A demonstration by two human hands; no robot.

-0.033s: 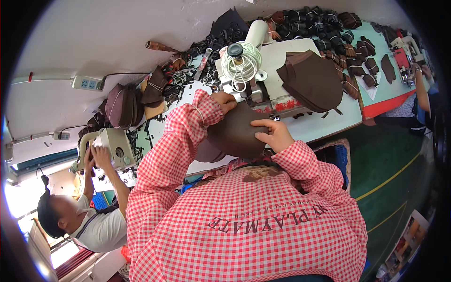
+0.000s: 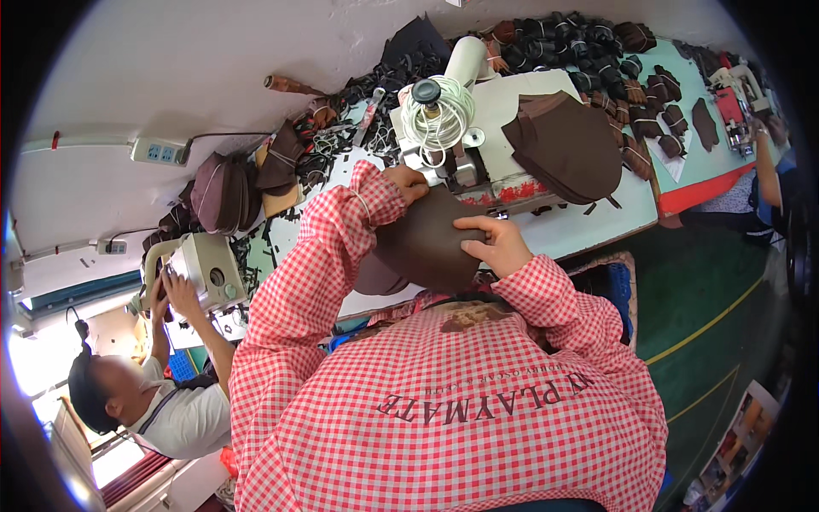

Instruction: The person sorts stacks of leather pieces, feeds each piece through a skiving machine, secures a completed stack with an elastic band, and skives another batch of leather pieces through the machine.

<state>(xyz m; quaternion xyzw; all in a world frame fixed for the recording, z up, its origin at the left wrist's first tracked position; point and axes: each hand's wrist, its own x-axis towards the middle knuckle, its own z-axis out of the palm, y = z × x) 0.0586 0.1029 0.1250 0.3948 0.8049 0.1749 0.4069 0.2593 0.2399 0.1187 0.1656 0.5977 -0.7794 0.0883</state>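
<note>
A dark brown, leather-like piece (image 2: 431, 243) with a rounded edge lies under both hands at the front of a white bench machine (image 2: 465, 162). My left hand (image 2: 406, 183) is closed at the piece's far left edge, fingers curled beside the machine's metal head; part of its grip is hidden. My right hand (image 2: 502, 245) pinches the right side, thumb and forefinger on the upper surface. Below the piece, toward me, another brown panel (image 2: 378, 277) shows in part. Right of the machine head rests a stack of similar dark brown panels (image 2: 567, 147).
White cord (image 2: 439, 119) is coiled round the machine's top. Dark scraps and tied bundles (image 2: 554, 47) crowd the table's back. At left, a person (image 2: 175, 410) works at another machine (image 2: 200, 269), near stacked panels (image 2: 223, 192). Another person's arm (image 2: 765, 166) shows far right.
The brown piece and my right hand have shifted very slightly left. The left-hand person's hands have moved a little on their machine. My left hand looks still.
</note>
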